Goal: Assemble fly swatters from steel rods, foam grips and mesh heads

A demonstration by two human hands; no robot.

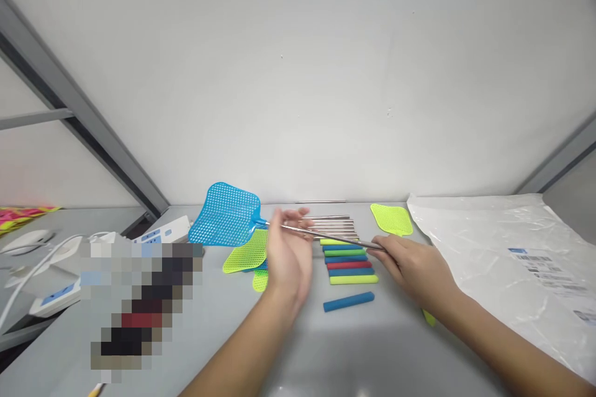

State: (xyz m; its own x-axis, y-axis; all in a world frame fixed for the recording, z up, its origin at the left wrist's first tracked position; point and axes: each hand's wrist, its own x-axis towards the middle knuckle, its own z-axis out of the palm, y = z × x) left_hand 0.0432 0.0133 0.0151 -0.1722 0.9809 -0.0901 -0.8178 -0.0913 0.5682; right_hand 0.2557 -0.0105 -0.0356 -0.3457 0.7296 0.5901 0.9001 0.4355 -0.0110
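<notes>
A fly swatter with a blue mesh head and a thin metal rod is held across the front of me. My left hand, palm turned up, loosely cradles the rod near the head, with its thumb across it and its fingers partly curled. At the rod's other end, my right hand is closed around the metal. Between the hands lie several foam-like handle sleeves in blue, green, red and yellow; one blue sleeve lies apart, nearer me. Metal rods lie behind them.
Yellow-green swatter heads lie beneath the left hand and at the back right. A white plastic mailing bag covers the right side. Power strips, cables and a pixelated object occupy the left.
</notes>
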